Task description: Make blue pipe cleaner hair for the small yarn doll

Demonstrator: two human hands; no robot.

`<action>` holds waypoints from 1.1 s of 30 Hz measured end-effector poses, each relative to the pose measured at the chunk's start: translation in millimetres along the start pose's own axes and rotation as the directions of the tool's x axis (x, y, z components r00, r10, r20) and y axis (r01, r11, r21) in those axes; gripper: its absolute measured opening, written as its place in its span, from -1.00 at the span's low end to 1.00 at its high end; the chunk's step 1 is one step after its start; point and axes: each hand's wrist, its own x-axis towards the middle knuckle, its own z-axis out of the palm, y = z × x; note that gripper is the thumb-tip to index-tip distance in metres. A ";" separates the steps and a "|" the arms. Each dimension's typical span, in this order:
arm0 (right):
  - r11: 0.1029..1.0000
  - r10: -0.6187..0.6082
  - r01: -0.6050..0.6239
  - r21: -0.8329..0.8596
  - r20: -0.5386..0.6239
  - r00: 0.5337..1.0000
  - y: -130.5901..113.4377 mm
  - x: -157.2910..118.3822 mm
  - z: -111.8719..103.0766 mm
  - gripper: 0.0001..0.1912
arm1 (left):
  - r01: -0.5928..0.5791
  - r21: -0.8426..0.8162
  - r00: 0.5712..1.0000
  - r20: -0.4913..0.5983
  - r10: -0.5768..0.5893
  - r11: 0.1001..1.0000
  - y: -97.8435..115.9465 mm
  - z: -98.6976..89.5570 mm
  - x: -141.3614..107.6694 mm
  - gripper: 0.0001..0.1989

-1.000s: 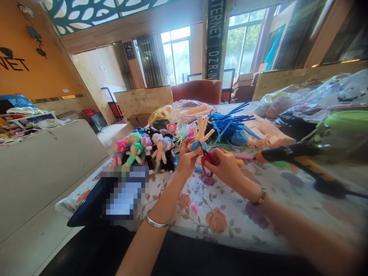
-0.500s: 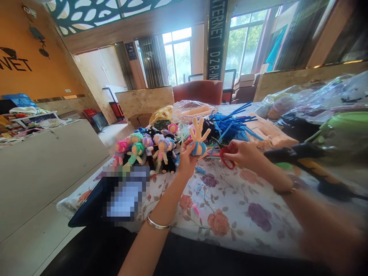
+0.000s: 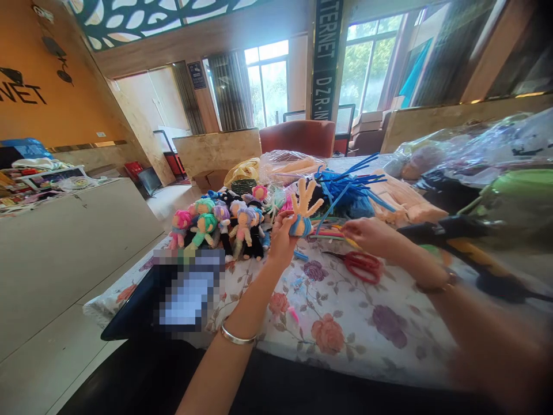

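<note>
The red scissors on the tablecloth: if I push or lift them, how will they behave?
The red scissors lie flat on the floral tablecloth, so they probably won't roll. The cloth may drag and bunch rather than let them slide. They look rigid, and their loop handles should give fingers an easy hold; the right hand is just beyond them.

Internet café lobby turned craft corner: wall signage [image 3: 323, 57], floral table [image 3: 345, 323] of pipe-cleaner dolls [image 3: 216, 227].

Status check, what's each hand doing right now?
Left hand grips pipe-cleaner figure, upright. Right hand open, empty, over loose pipe cleaners. Red scissors flat on tablecloth.
</note>
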 end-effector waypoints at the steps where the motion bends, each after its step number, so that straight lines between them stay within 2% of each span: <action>1: 0.995 0.004 0.008 0.103 -0.111 0.994 -0.7 1.5 0.3 -0.66 | 0.004 0.025 1.000 0.017 -0.004 1.000 -0.3 0.3 -1.0 -0.68; 3: 0.946 0.048 0.046 0.321 -0.278 0.960 -4.5 3.7 1.3 -0.53 | 0.011 0.081 0.998 0.058 -0.016 0.997 -0.9 1.3 -3.1 -0.66; 4: 0.909 0.069 0.072 0.410 -0.319 0.945 -7.1 4.3 2.0 -0.48 | 0.016 0.107 0.997 0.079 -0.024 0.994 -1.1 1.9 -4.2 -0.65; 7: 0.837 0.066 0.132 0.531 -0.338 0.939 -15.3 4.1 4.8 -0.41 | 0.040 0.176 0.988 0.137 -0.065 0.984 -2.0 3.3 -6.9 -0.63; 11: 0.847 0.053 0.149 0.511 -0.359 0.932 -22.3 1.8 9.3 -0.49 | 0.048 0.271 0.976 0.190 -0.102 0.961 -4.1 2.4 -8.7 -0.62; 16: 0.892 0.141 0.070 0.447 -0.421 0.896 -26.5 0.1 9.8 -0.63 | -0.026 0.369 0.956 0.280 -0.084 0.929 -6.9 -1.9 -9.7 -0.63; 21: 0.931 0.152 0.053 0.360 -0.518 0.842 -30.4 -2.9 4.3 -0.69 | -0.041 0.408 0.895 0.420 -0.148 0.912 -6.4 -2.8 -12.6 -0.44; 23: 0.938 0.178 0.027 0.345 -0.548 0.817 -30.8 -4.2 2.1 -0.71 | -0.060 0.407 0.889 0.436 -0.136 0.911 -6.9 -2.9 -12.5 -0.41; 27: 0.910 0.237 0.057 0.410 -0.628 0.741 -31.2 -6.5 -3.0 -0.74 | -0.126 0.438 0.909 0.411 -0.073 0.890 -9.7 -4.0 -9.8 -0.42; 33: 0.841 0.253 0.240 0.485 -0.744 0.619 -38.0 -9.4 -8.7 -0.80 | -0.167 0.465 0.932 0.363 -0.015 0.870 -9.9 -2.9 -8.0 -0.41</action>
